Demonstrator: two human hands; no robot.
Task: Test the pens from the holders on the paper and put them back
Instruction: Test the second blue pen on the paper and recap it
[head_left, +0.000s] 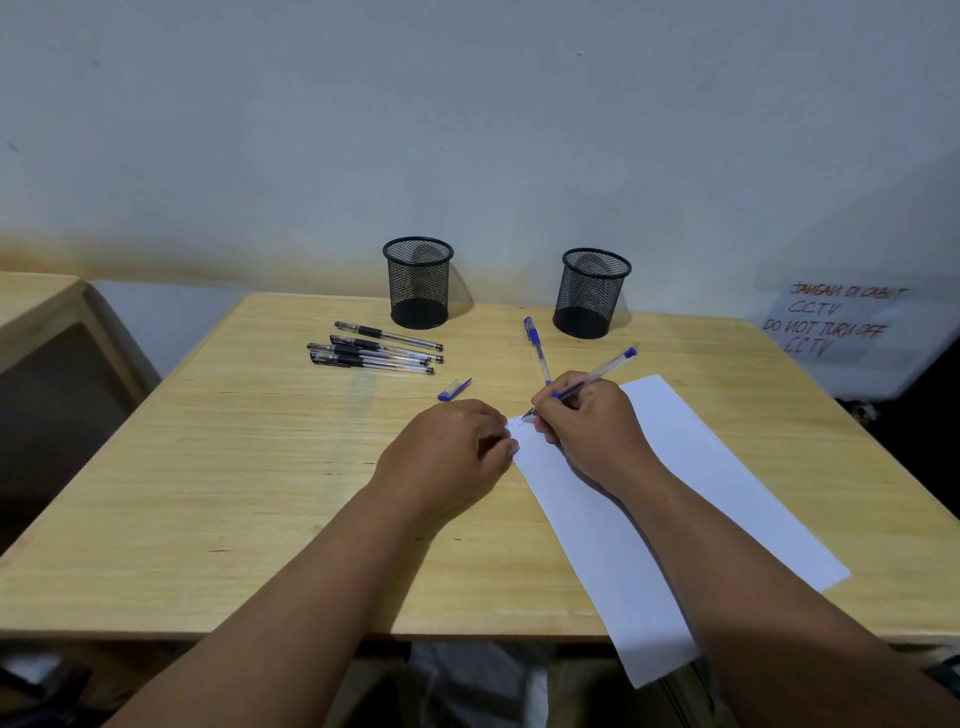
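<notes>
My right hand (589, 426) grips an uncapped blue pen (605, 366), whose tip touches the top left corner of the white paper (691, 493). My left hand (457, 447) rests with curled fingers on the table, its fingertips at the paper's left edge. The pen's blue cap (454, 389) lies just beyond my left hand. A second, capped blue pen (537, 351) lies beyond my right hand. Several black pens (376, 353) lie in a group to the left. Two black mesh holders, the left holder (418, 283) and the right holder (592, 293), stand at the back with no pens showing in them.
The wooden table (234, 467) ends at a grey wall behind the holders. The paper overhangs the table's near edge. Another wooden table (47, 306) stands at the far left. A handwritten notice (831, 322) hangs at the right.
</notes>
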